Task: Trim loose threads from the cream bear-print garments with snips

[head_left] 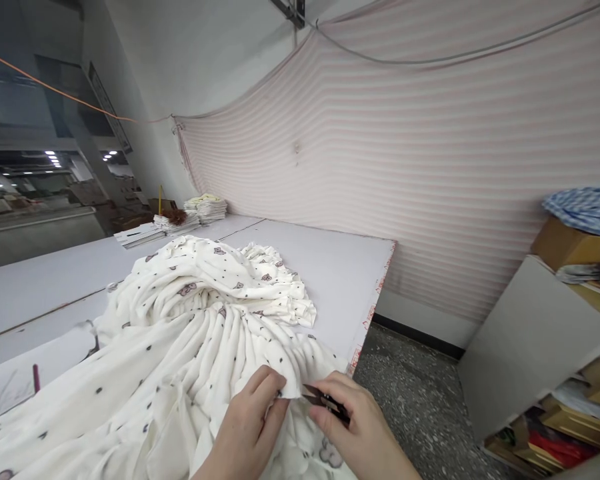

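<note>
A large heap of white fabric (190, 333) with small dark dots and printed motifs lies gathered in folds across the table, spreading toward me. My left hand (254, 420) pinches an edge of this fabric between thumb and fingers. Just to its right, my right hand (353, 420) grips a pair of dark thread snips (330, 404), its blades pointing left at the fabric edge. The blade tips look close to the cloth; whether they touch it I cannot tell.
The pale table (325, 247) ends on the right above a speckled floor (415, 387). Paper with a pen (36, 378) lies at left. Folded cloth stacks (206, 208) stand at the back. A grey shelf unit (525, 340) is at right; a striped sheet (380, 133) hangs behind.
</note>
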`<state>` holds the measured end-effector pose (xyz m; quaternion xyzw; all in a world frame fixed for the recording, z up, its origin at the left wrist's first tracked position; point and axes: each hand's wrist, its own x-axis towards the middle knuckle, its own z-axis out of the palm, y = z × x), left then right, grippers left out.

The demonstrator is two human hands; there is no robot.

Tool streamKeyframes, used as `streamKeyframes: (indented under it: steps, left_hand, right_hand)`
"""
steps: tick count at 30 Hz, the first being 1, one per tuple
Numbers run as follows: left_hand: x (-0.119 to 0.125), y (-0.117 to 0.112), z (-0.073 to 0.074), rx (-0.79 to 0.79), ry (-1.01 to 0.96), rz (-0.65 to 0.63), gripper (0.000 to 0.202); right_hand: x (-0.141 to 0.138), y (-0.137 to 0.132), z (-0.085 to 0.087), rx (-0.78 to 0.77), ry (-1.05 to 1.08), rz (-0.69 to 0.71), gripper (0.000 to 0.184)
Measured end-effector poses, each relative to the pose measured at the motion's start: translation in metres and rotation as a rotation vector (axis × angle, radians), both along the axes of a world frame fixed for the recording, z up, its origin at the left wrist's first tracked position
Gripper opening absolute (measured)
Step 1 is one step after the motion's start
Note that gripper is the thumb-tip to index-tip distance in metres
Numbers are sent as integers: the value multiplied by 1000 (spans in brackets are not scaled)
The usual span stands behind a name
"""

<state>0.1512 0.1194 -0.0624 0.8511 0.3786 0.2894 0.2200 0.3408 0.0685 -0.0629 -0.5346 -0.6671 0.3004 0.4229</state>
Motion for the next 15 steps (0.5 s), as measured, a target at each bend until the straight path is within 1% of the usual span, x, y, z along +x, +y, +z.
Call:
streamKeyframes:
  steps: [4, 10, 12, 14, 15]
  left_hand:
    - [0, 1, 0, 13, -3, -7, 11]
    - [-1, 1, 6, 28, -4, -2, 13]
    - [-1, 1, 6, 32, 4, 12, 13]
    - [-1, 0, 5, 45, -8, 43, 12]
    - [-2, -1, 4, 59, -23, 58, 11]
  right_hand:
    - [-4, 3, 6, -5, -52, 6, 18]
    - [-5, 3, 4, 33, -87, -16, 18]
    - [-6, 2, 1, 38, -64, -38, 20]
    - [-8, 0, -4, 43, 5, -83, 17]
    - [-10, 0, -7, 50, 44, -110, 21]
